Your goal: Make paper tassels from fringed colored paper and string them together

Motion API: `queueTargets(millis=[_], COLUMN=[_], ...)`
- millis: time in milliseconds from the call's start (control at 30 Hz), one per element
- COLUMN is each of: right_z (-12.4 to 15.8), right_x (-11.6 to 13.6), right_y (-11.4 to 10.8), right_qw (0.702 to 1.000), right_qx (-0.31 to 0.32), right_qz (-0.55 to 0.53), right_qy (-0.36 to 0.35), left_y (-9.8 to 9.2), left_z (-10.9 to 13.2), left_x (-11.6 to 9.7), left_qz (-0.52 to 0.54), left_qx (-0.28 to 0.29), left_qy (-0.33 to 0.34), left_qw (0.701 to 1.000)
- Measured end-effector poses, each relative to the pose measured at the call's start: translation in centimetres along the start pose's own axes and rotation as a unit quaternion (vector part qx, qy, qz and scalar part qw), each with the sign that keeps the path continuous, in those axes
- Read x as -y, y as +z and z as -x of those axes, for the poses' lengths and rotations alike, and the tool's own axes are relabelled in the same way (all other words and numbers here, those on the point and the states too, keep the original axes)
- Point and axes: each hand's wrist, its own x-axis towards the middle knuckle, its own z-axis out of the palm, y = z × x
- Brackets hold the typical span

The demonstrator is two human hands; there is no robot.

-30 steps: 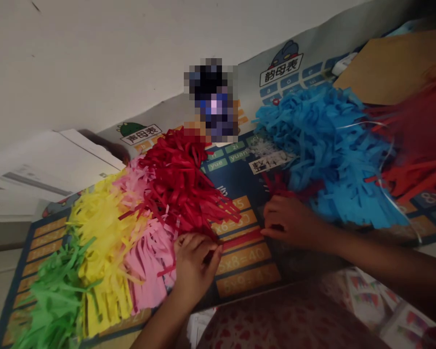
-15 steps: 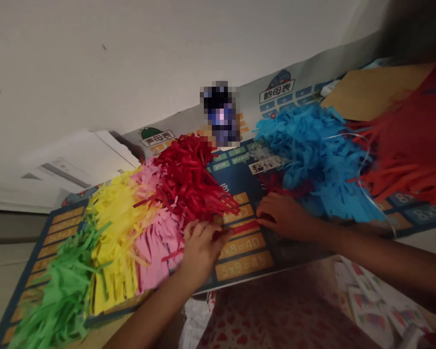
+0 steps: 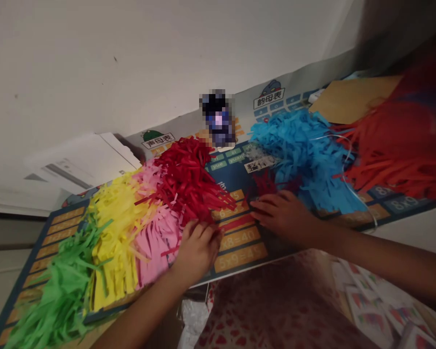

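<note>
My left hand (image 3: 197, 246) is curled, its fingertips pinching the left end of a red paper strip (image 3: 237, 223) that lies flat on the printed mat (image 3: 240, 252). My right hand (image 3: 281, 215) rests at the strip's right end, fingers bent and pressing on it. Just behind my left hand lies a heap of dark red shredded paper (image 3: 187, 177), with pink shreds (image 3: 156, 232) beside it. Behind my right hand spreads a heap of blue shredded paper (image 3: 305, 145).
Yellow shreds (image 3: 116, 228) and green shreds (image 3: 58, 291) lie at the left of the mat. Orange-red fringes (image 3: 396, 155) and brown card (image 3: 352, 94) sit at the far right. White papers (image 3: 83, 160) lie at the back left. Patterned fabric (image 3: 276, 310) is below the mat's front edge.
The view has shifted so the mat sits a little higher and to the left. Both hands stay on the red strip; my right hand's fingers have stretched out somewhat.
</note>
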Motion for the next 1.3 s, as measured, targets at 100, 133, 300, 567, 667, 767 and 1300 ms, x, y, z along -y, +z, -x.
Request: queueTargets(millis=[100,133,300,567,667,767,1300], right_z=[-2.0,-2.7,-4.7,-6.4,-6.5,-6.1,-1.8], right_x=[0.8,1.1,1.6,0.4,0.9,1.7,-2.0], right_y=[0.4,0.8,2.0,1.6,1.3,1.4,3.1], right_qw=[0.996,0.994,0.989,0.985,0.986,0.995,0.967], right_qx=[0.018,0.033,0.059,0.135,0.132,0.073,0.003], right_qz=[-0.008,-0.005,0.008,-0.104,-0.1,-0.063,-0.241], right_qy=[-0.081,-0.1,-0.134,0.026,0.03,-0.009,0.081], left_y=[-0.4,-0.5,-0.4,0.6,0.9,1.0,1.4], left_z=[-1.3,-1.7,-2.6,-2.5,-2.6,-2.6,-0.8], left_x=[-0.3,-0.4,-0.4,0.0,0.1,0.0,1.7], left_qz=[0.011,0.011,0.032,0.076,0.071,0.062,0.154], left_qx=[-0.012,-0.016,-0.013,-0.035,-0.044,-0.053,-0.039], left_qy=[-0.007,-0.008,-0.03,-0.067,-0.074,-0.069,-0.139], left_qw=[1.0,1.0,0.999,0.994,0.994,0.994,0.977])
